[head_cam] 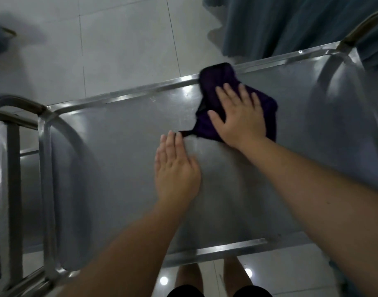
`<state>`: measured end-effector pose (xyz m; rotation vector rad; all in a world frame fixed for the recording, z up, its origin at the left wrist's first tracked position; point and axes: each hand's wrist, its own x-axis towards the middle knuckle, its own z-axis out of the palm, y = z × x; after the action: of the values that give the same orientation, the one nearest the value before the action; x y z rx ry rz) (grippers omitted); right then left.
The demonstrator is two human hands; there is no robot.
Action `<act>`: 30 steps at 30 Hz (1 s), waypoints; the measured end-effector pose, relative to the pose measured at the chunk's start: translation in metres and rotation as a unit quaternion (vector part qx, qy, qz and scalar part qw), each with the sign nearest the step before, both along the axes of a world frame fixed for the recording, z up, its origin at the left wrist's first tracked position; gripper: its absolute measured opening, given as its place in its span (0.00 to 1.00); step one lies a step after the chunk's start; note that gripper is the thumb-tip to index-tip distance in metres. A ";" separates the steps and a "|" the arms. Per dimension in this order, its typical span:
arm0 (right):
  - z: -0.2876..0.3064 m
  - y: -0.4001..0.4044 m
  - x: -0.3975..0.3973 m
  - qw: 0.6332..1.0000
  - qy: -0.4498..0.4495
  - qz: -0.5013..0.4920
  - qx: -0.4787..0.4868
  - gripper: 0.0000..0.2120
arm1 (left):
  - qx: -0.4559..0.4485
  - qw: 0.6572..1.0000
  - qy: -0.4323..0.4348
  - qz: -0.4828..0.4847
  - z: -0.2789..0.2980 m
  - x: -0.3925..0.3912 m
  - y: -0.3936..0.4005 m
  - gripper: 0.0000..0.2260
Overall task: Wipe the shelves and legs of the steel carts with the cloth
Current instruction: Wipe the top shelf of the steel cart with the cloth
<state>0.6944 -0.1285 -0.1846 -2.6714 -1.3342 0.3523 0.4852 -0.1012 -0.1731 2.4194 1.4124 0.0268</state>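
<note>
The steel cart's top shelf (119, 163) fills the middle of the view, seen from above. A dark purple cloth (213, 82) lies on it near the far rim, one corner reaching over the rim. My right hand (239, 116) presses flat on the cloth with its fingers spread. My left hand (175, 168) rests flat on the bare steel just left of the cloth, its fingertips close to a thin corner of the cloth.
The cart's tubular handle and side frame (44, 168) stand at the left. A second cart's steel frame (10, 157) is further left. A teal curtain (290, 24) hangs at the top right. White floor tiles (119, 43) lie beyond the cart.
</note>
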 end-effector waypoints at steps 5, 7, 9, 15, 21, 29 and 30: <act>-0.005 0.032 0.018 0.977 -0.015 0.213 -0.019 0.34 | 0.030 0.999 -0.013 0.025 -0.023 0.018 -0.019 0.30; -0.007 0.043 0.029 0.974 -0.012 0.224 -0.021 0.33 | 0.038 0.998 -0.033 0.027 -0.029 0.015 -0.017 0.31; -0.005 0.053 0.043 0.980 -0.004 0.197 -0.017 0.32 | 0.041 0.997 -0.048 0.032 -0.033 0.014 -0.017 0.32; 0.002 0.029 0.131 0.999 -0.003 0.051 0.000 0.31 | 0.052 0.998 -0.010 0.020 -0.035 0.015 -0.016 0.32; 0.003 -0.036 0.224 0.998 -0.035 -0.052 0.025 0.29 | 0.073 0.997 -0.003 0.025 -0.035 0.017 -0.018 0.31; 0.003 -0.082 0.241 0.995 -0.051 -0.085 0.006 0.32 | 0.080 0.996 -0.010 0.031 -0.034 0.017 -0.022 0.32; 0.003 -0.092 0.236 0.995 -0.053 -0.089 -0.005 0.32 | 0.078 0.996 -0.011 0.033 -0.033 0.018 -0.022 0.32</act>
<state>0.9302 -0.2208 -0.1812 -2.8252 -1.1114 0.1989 0.5030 -0.1227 -0.2065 2.4868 1.5325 0.1870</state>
